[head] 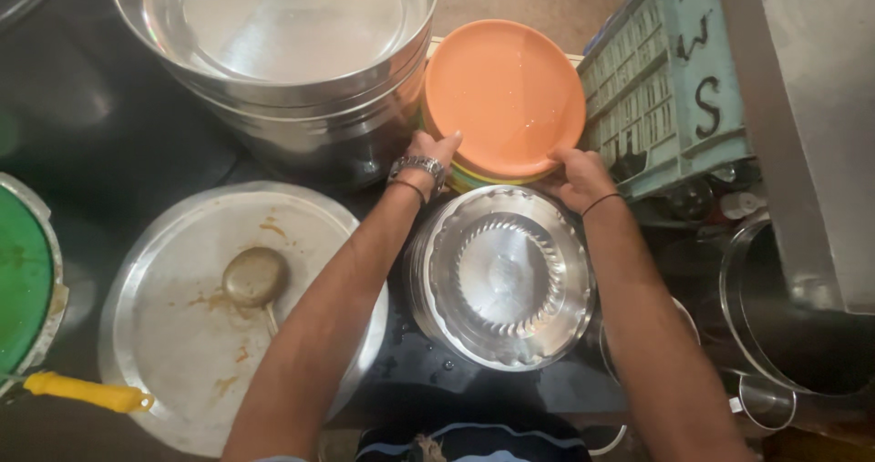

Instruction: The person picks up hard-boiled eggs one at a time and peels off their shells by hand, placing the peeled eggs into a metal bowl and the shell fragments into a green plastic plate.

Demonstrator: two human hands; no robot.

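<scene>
Two hands are set on the near edge of a stack of plates topped by an orange plate (503, 93), which stands at the far side of the dark table (118, 143), between a large steel pot (301, 107) and a pale blue crate (661, 88). The left hand (434, 155), with a metal watch at the wrist, is curled against the stack's left side, touching the rim. The right hand (576, 176), with a thin dark band at the wrist, is closed over the right near edge. A yellowish-green plate can be seen under the orange one; how many lie beneath cannot be told.

Just in front of the stack sits a pile of fluted steel bowls (501, 275), between the two forearms. To the left, a broad steel lid (182, 334) smeared with sauce carries a ladle (255, 278), and a yellow handle (87, 391) lies beside a green-topped vessel (23, 280).

For a sure hold, the stack is best gripped from both sides with fingers under the lowest rim and kept level, since the top plate looks wet and could slide. The pot and the crate stand close, so any movement should be kept straight and slow.
</scene>
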